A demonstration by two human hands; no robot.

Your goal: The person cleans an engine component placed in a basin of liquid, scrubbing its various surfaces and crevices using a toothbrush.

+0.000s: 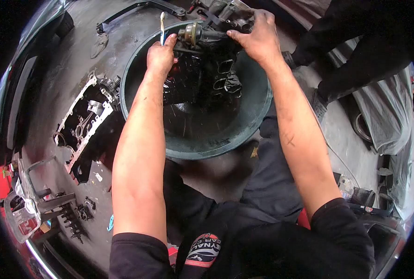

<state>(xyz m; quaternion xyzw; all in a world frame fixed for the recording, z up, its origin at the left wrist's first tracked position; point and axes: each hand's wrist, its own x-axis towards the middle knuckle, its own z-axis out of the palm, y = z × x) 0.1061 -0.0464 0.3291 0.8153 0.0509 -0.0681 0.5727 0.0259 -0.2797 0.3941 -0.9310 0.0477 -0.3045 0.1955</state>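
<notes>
A toothbrush (162, 29) with a white and blue handle stands up from my left hand (160, 56), whose fingers are closed around it. The thumb of that hand lies close to a dark metal engine part (211, 36) with a brass-coloured round fitting (190, 34). My right hand (261, 39) grips this engine part from the right side, thumb on top. Both hands are over the far side of a round grey-green tub (207, 152). Inside the tub lie wet black parts (181, 81) and a dark piece with loop-shaped openings (228, 81); their kind is unclear.
Left of the tub, an engine block (83, 123) with a piston showing lies on the floor. A long toothed metal shaft (72, 218) is at lower left. Another person's dark-clothed leg (346, 76) stands at right, near grey plastic sheeting (383, 116). A curved metal bar (137, 7) lies beyond the tub.
</notes>
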